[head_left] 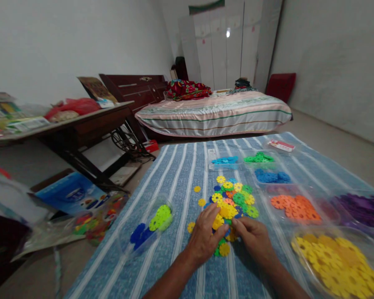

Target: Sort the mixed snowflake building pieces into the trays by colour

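Note:
A mixed pile of plastic snowflake discs in yellow, green, blue and orange lies on the striped cloth. My left hand is at the pile's near side, its fingers and thumb curled round several yellow snowflake discs. Close beside it, my right hand has thumb and fingers pressed together at the pile's near edge. Whatever sits in that pinch is hidden. A few loose discs, such as a yellow one, lie just below the hands.
Clear tubs of sorted discs stand at the right: yellow, orange, purple, blue and green. A light-blue tub is behind the pile. Left stands a tub with lime and dark-blue discs. A sewing table flanks the cloth.

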{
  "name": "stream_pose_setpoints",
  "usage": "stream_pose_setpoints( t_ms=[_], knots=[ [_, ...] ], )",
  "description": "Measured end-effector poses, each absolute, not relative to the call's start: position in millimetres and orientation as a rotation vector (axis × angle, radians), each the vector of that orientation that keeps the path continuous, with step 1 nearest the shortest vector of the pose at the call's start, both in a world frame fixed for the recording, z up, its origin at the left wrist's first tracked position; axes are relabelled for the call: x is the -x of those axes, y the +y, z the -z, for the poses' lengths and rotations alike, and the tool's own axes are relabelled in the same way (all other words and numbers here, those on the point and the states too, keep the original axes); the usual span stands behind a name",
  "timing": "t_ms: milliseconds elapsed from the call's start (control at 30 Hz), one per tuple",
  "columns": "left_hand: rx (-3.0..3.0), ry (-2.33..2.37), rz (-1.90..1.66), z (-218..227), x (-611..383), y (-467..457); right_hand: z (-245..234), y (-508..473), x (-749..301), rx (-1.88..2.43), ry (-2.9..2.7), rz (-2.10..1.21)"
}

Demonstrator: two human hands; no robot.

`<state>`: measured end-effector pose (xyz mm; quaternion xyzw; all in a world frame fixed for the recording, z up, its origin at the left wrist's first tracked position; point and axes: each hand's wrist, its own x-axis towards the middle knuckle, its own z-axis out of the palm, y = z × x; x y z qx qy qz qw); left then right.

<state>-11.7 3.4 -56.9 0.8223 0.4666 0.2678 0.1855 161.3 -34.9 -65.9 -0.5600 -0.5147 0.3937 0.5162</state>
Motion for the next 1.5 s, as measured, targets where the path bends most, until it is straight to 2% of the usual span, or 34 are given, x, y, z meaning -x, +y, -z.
stream_pose_setpoints(
  t_ms=[167, 300, 400, 600, 800, 1067, 1333, 1500],
  knots=[
    [-2.337, 1.531, -0.837, 50.3, 29.4, 29.6, 66.2, -35.1, -161.7, 1.345, -1.227, -0.935],
    [-2.288, 1.834, -0.709, 54.9, 27.3, 68.8, 65.5, -34.7, -162.2, 1.351, -1.234, -0.919],
    [-2.327, 1.781, -0.685, 63.9, 16.5, 75.6, 65.0, -34.6, -162.7, 1.345, -1.243, -0.908],
    [-2.191, 1.456, -0.811, 59.9, -3.0, 47.9, 65.0, -34.6, -162.8, 1.344, -1.233, -0.931],
    [-1.975, 1.44, -0.971, 49.5, -2.0, 17.7, 64.4, -35.0, -162.6, 1.335, -1.232, -0.931],
    [-2.518, 1.742, -1.154, 15.9, 67.0, -16.5, 62.3, -35.1, -162.8, 1.346, -1.244, -0.934],
    [-2.607, 2.227, -0.464, 5.0, 109.5, -20.8, 66.1, -34.5, -161.9, 1.336, -1.231, -0.929],
    [-2.546, 2.254, -0.324, 0.1, 100.8, -8.1, 65.3, -33.6, -161.1, 1.324, -1.227, -0.947]
  ],
)
